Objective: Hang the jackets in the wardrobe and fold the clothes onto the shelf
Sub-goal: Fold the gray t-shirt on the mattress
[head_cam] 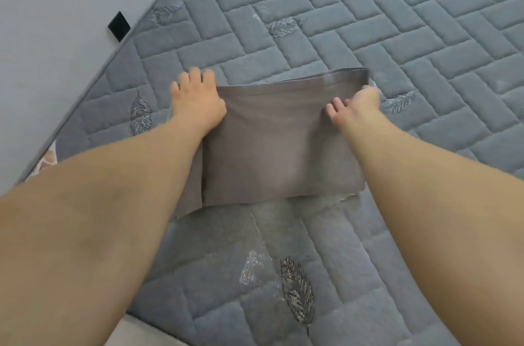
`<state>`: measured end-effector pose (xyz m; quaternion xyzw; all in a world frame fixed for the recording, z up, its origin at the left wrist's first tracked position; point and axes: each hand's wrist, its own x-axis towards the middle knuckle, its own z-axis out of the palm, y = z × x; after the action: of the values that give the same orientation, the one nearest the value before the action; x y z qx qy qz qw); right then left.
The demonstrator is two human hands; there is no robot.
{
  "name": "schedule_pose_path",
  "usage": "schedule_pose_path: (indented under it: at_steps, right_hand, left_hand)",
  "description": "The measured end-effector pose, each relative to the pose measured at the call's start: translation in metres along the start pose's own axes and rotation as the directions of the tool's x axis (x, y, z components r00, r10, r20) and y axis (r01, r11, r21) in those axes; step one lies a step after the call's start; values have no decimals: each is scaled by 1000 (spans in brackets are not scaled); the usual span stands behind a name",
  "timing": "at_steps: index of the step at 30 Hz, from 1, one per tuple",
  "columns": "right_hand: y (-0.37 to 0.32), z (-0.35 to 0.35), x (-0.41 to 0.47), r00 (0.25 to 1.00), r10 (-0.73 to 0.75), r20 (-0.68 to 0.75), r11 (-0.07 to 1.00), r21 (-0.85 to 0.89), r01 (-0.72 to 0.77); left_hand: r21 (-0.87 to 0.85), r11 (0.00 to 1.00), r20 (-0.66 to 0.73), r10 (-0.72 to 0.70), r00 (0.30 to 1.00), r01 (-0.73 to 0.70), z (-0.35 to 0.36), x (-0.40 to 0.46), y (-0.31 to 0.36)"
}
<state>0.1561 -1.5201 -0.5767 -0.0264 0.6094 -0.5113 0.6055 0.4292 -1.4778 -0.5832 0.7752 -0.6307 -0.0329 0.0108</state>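
The left hand [195,101] lies flat, fingers spread, on the folded grey garment's [280,147] left edge. The right hand [355,107] grips its right edge — fingertips hidden under cloth — on the quilted mattress [397,33].

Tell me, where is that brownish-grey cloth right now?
In the head view the folded cloth lies mid-frame on the quilted grey mattress, between the two hands: the left hand at its left edge, the right hand at its right.
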Motion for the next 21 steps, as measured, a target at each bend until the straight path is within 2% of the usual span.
schedule_pose_path:
  at_steps: [1,2,4,5,6,7,8,9,10,13,14,16,19,21]
  right_hand:
    - [8,11,10,1000,18,-21,1000,-4,-18]
    - [21,19,15,999,-6,-43,979,-205,-3]
    - [63,28,17,990,-128,-67,765,-642,55]
    - [87,26,19,988,-147,-44,635,-770,60]
    - [109,21,16,993,-122,-5,523,-850,60]
    - [128,13,18,996,-80,33,393,-917,62]
    - [139,13,16,997,-15,74,279,-957,75]
    - [151,13,21,993,39,110,163,-981,102]
    - [158,16,25,985,79,151,53,-988,147]
    - [173,34,29,931,117,345,-252,-897,364]
    - [175,45,31,908,119,401,-303,-857,418]
    - [177,71,35,866,93,492,-339,-802,492]
    - [182,121,46,768,40,639,-401,-694,598]
    - [190,154,55,720,52,692,-449,-628,636]
  left_hand:
    - [-18,997,21,-78,997,78,9,4,-6]
    - [-39,985,64,-166,984,169,22,4,-13]
    - [-83,915,170,-377,910,395,54,-9,-31]
    - [-105,839,235,-501,833,534,71,-16,-42]
    - [-142,725,317,-611,725,674,88,-22,-55]
    - [-203,595,417,-666,619,777,102,-25,-66]
    - [-278,477,526,-651,548,834,113,-28,-74]
    - [-341,412,604,-593,533,845,119,-29,-80]
    - [-375,413,631,-543,555,830,121,-29,-82]
    - [-383,523,569,-516,640,762,120,-25,-84]
    - [-367,527,563,-530,634,767,120,-24,-85]
    - [-296,524,544,-595,591,799,120,-27,-92]
    - [-267,452,598,-615,514,851,129,-39,-110]
    - [-396,389,628,-546,554,832,139,-44,-122]
